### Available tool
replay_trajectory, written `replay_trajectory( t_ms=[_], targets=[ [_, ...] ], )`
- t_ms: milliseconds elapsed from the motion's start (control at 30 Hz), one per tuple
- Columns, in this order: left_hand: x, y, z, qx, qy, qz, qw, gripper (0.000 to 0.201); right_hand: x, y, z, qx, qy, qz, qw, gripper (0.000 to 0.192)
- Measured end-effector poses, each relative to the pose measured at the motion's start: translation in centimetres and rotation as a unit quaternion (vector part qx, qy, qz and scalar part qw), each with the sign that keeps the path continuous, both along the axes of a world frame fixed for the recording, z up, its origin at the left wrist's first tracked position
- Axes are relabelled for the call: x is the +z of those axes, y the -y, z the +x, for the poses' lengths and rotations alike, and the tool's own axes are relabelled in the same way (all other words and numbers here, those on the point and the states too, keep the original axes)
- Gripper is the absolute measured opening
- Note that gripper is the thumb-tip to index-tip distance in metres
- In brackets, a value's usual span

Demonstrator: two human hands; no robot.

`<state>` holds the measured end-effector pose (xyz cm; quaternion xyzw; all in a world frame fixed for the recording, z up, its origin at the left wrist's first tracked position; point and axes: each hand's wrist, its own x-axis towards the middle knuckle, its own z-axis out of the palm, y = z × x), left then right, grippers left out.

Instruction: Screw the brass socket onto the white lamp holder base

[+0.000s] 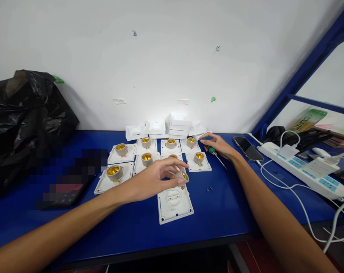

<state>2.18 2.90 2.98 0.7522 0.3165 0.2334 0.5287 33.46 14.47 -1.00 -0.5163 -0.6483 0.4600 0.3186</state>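
Observation:
My left hand (156,178) holds a small beige lamp socket (182,176) with a brass inside, just above a bare white square base plate (174,204) lying near the table's front edge. My right hand (219,145) rests further back on a green-handled screwdriver (214,153), fingers curled over its handle. Two small screws (209,188) lie on the blue table between the plate and the screwdriver. Behind my left hand stand several white plates with sockets mounted on them (115,174).
White boxes (179,127) are stacked at the wall. A black phone (247,148), a white power strip (302,168) with cables and a black bag (24,113) flank the work area. A blue frame post (302,72) rises at right.

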Motion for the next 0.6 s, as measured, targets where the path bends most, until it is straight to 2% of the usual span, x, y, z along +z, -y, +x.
replay_trajectory(
  t_ms=[300, 600],
  targets=[
    [-1.8, 1.2, -1.3, 0.007, -0.017, 0.124, 0.992, 0.029, 0.2, 0.4, -0.3, -0.021, 0.015, 0.003, 1.0, 0.034],
    [-1.1, 1.4, -1.8, -0.047, -0.018, 0.132, 0.99, 0.031, -0.1, 0.8, -0.9, -0.039, 0.032, -0.003, 0.999, 0.035]
  ],
)
